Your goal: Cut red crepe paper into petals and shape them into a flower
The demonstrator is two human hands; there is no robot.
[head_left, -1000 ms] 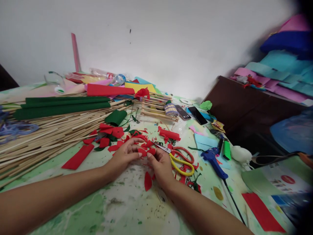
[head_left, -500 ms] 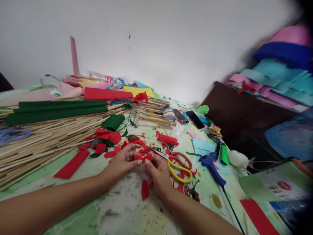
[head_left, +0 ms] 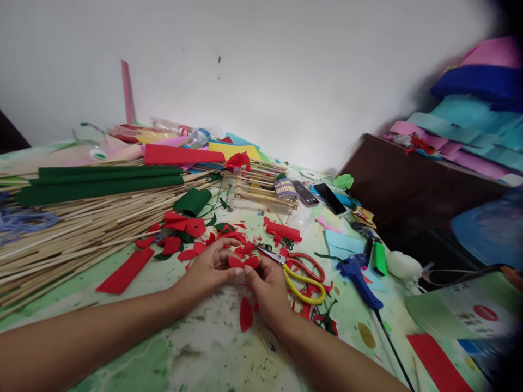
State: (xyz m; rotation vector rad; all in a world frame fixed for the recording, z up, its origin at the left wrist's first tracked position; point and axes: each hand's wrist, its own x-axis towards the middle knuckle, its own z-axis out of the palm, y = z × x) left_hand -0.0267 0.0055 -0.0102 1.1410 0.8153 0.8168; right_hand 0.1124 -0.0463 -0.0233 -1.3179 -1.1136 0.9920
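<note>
Between my two hands is a small red felt petal (head_left: 242,262), pinched at its sides by thumbs and fingers. My left hand (head_left: 216,262) grips its left end, and my right hand (head_left: 265,280) its right end. Just below them a separate red petal (head_left: 245,314) lies on the table. Beside my right hand rest scissors (head_left: 304,279) with one orange and one yellow handle, their blades pointing left. Red felt scraps (head_left: 192,251) are scattered beyond my left hand.
Thin wooden sticks (head_left: 93,231) cover the left, with green felt rolls (head_left: 110,178) on top. A blue glue gun (head_left: 359,277) and green lighter (head_left: 379,259) lie at right. Two phones (head_left: 330,199) and a small stick frame (head_left: 261,191) are farther back.
The whole view has shifted slightly, so things appear a little farther right. My hands keep their pinch on the red petal, with almost no other movement.
</note>
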